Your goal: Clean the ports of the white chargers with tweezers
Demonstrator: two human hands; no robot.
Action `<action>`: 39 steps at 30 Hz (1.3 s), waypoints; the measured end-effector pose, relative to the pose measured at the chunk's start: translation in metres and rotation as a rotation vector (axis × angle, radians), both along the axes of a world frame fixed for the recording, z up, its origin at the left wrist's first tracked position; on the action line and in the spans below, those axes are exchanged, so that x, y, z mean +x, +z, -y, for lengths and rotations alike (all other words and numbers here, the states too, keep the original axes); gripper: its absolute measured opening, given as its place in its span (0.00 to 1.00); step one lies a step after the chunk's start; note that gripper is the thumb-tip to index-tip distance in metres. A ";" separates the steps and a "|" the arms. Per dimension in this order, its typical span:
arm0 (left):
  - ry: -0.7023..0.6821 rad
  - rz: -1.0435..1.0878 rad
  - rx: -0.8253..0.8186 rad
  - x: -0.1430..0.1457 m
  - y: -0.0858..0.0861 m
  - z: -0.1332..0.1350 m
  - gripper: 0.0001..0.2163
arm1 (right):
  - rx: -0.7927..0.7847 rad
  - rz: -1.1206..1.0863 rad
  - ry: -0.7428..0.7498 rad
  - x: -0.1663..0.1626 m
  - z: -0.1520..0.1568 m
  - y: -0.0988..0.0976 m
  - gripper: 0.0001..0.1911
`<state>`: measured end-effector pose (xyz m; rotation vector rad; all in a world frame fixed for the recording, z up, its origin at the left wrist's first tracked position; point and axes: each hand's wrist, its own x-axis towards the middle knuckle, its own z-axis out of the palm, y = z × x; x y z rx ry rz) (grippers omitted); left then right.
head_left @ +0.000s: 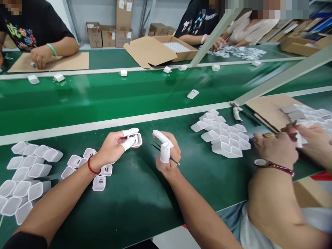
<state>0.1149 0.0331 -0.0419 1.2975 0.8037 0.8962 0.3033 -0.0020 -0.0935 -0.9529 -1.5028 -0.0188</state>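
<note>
My left hand (116, 145), with white finger covers on thumb and forefinger, grips a small white plastic housing (139, 139). Its open end faces right, and dark parts show inside. A short distance to the right, my right hand (168, 150) holds dark tweezers (156, 146) between covered thumb and fingers. The tweezers' tips point left toward the housing and do not touch it. Beside my left wrist, several white housings with small slots (99, 183) stand on the green table, partly hidden by my forearm. Farther left is a group of open white housings (22, 188).
More open housings (223, 135) stand right of my hands, near pliers (236, 113). A co-worker's hands (276, 147) work close on the right. Beyond a pale rail, a green conveyor belt (103, 100) carries a white housing (193, 94). Other people sit across it.
</note>
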 end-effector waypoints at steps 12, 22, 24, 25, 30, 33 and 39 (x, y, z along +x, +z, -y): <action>0.134 -0.104 0.136 0.000 -0.024 -0.006 0.17 | -0.020 -0.106 0.015 0.006 0.013 -0.001 0.13; 0.097 -0.255 0.305 0.002 -0.019 -0.001 0.12 | 0.080 0.267 0.125 -0.006 0.012 0.004 0.20; 0.064 -0.252 0.358 0.002 -0.018 0.001 0.11 | 0.072 0.331 0.102 -0.005 0.011 0.004 0.20; 0.051 -0.245 0.385 0.002 -0.017 0.002 0.10 | 0.069 0.360 0.095 -0.005 0.011 0.004 0.19; 0.053 -0.302 0.531 0.002 -0.016 0.005 0.10 | 0.091 0.394 0.115 -0.006 0.011 0.006 0.17; 0.084 -0.355 0.605 0.001 -0.016 0.006 0.09 | 0.089 0.431 0.123 -0.007 0.013 0.005 0.18; 0.111 -0.424 0.605 0.002 -0.017 0.007 0.10 | 0.081 0.601 0.114 -0.010 0.012 0.000 0.19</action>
